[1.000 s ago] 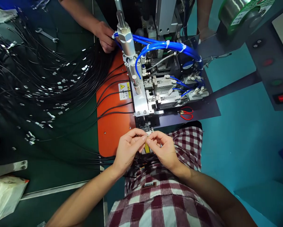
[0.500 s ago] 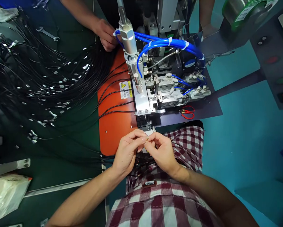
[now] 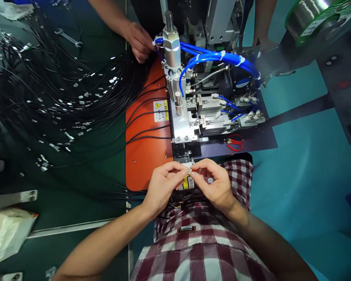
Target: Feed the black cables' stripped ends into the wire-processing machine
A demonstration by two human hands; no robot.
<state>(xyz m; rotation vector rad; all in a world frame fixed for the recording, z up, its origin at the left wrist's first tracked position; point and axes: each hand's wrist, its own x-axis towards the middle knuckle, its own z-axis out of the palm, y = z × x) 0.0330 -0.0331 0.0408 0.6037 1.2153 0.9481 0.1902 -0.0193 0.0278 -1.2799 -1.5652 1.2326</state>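
Observation:
A small, light, shiny piece (image 3: 189,170), too small to name, is pinched between the fingertips of both hands. My left hand (image 3: 165,184) has thumb and forefinger closed on its left side. From the right, my right hand (image 3: 214,183) grips it with thumb and forefinger, the other fingers curled. Both hands are held just in front of the orange plate (image 3: 147,164) and the metal press fixture (image 3: 179,125). Beneath the fingertips shows a yellow and white label (image 3: 188,182). Several black cables (image 3: 152,113) run across the plate into the fixture.
A large heap of black cables with metal ends (image 3: 84,97) covers the left of the bench. A co-worker's hand (image 3: 140,41) is at the plate's far edge. Red-handled snips (image 3: 235,143) lie right of the fixture. A wrench (image 3: 69,38) and solder spool (image 3: 312,23) are farther off.
The view has shifted slightly, so the machine appears farther right. My right hand has moved a little right and opened its grip outward, and the small piece shows more between the fingertips.

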